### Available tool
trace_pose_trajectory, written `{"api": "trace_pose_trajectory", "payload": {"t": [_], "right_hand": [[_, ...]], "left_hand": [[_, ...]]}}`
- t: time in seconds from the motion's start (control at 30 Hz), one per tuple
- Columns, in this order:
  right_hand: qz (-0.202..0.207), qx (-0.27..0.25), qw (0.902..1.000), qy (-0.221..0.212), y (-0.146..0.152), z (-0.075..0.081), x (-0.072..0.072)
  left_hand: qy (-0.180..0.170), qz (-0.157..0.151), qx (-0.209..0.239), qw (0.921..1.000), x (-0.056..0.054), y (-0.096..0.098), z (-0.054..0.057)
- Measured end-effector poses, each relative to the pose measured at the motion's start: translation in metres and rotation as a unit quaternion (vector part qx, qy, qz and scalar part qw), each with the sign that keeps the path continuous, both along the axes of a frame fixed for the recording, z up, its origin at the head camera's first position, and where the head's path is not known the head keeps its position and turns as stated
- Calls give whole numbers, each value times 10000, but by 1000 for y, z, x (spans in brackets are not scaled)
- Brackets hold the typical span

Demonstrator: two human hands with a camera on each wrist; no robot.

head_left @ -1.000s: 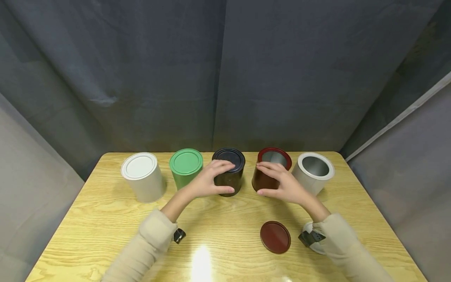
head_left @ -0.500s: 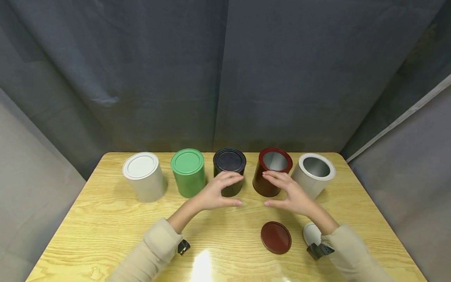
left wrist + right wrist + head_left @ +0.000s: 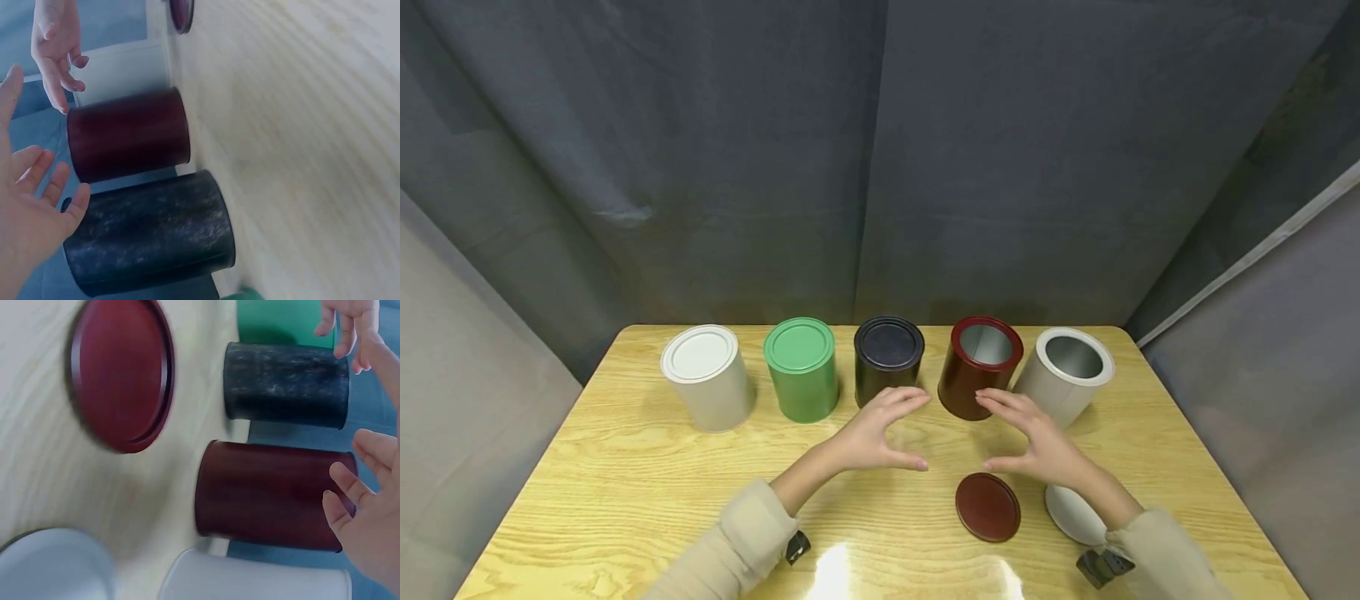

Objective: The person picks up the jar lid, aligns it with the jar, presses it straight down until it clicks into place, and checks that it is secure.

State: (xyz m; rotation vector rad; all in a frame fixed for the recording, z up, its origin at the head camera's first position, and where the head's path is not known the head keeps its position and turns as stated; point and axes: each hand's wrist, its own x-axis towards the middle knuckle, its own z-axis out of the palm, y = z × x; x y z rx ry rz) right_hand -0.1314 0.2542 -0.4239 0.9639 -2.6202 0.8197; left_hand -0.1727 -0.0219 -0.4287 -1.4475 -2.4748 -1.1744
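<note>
My left hand (image 3: 880, 435) is held over the table in front of the black can (image 3: 889, 354), fingers and thumb spread apart with nothing between them. Facing it, my right hand (image 3: 1028, 435) has the same spread shape and holds nothing. It hovers in front of the dark red can (image 3: 977, 379), whose top is uncovered and shows a metallic inside. A dark red lid (image 3: 987, 507) lies flat on the table just below the right hand. Beside it lies a grey-white lid (image 3: 1075, 514), partly hidden by the right forearm. In the right wrist view the red lid (image 3: 122, 375) shows its raised rim.
At the right end of the row stands an uncovered white can (image 3: 1067, 379). A lidded green can (image 3: 802, 371) and a lidded white can (image 3: 707, 379) stand on the left. The wooden table (image 3: 625, 500) ends at dark curtains (image 3: 737, 167) behind the cans.
Both hands have drawn back from the cans toward the person and slightly right, keeping their spread shape. More of the black can, the red can and the grey-white lid now shows.
</note>
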Motion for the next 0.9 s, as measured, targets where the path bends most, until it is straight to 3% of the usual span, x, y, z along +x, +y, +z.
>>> {"api": "trace_pose_trajectory", "payload": {"t": [0.6,0.9], "right_hand": [[200,41,9993,-319,22,-44,19],[424,199,9984,-305,31,-66,25]], "left_hand": [[-170,-259,-787,9964,12,22,-26],[-220,-566,-1282,9899,18,34,-41]]}}
